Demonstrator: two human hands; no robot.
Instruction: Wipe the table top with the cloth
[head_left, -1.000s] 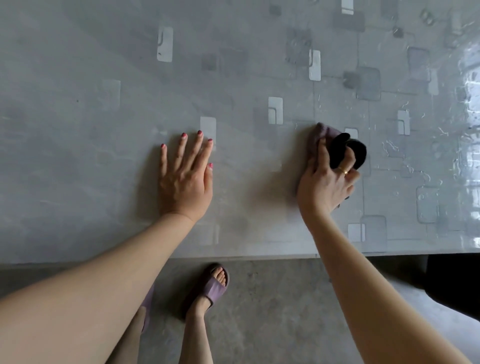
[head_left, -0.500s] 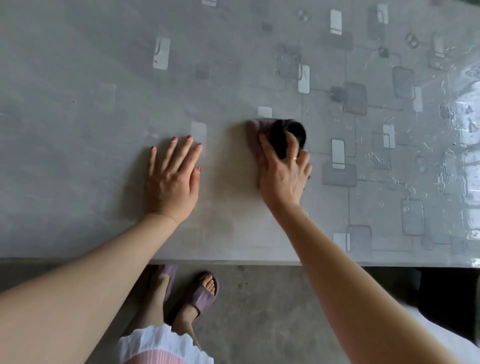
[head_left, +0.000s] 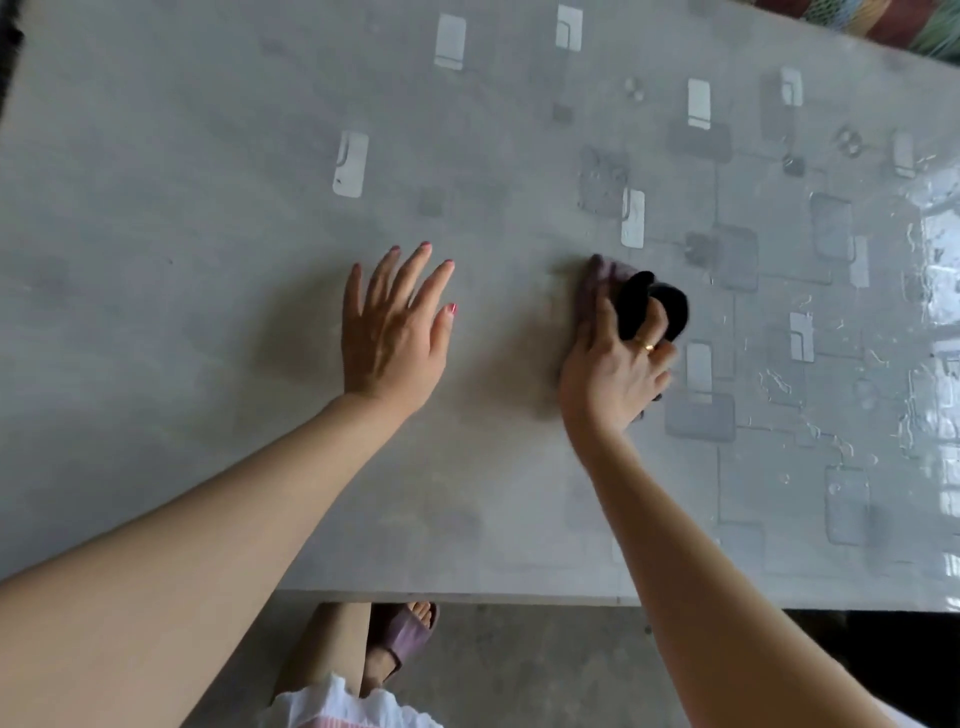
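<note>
A grey table top (head_left: 208, 338) with a glossy cover printed in pale squares fills the head view. My right hand (head_left: 613, 374) presses a bunched cloth (head_left: 654, 304), dusty purple with a black part, onto the table right of centre. Its fingers grip the cloth, and most of the purple part is hidden under the palm. My left hand (head_left: 389, 332) lies flat on the table to the left of the cloth, fingers spread, holding nothing.
The table's near edge (head_left: 467, 597) runs across the bottom, with concrete floor and my sandalled foot (head_left: 400, 636) below it. Bright window glare and wet streaks cover the right side (head_left: 935, 291). A colourful object (head_left: 893, 23) sits beyond the far right corner.
My right hand slid the cloth leftwards toward my left hand, then stayed near there. The left hand kept flat in place. The view has pulled back, showing more of the table.
</note>
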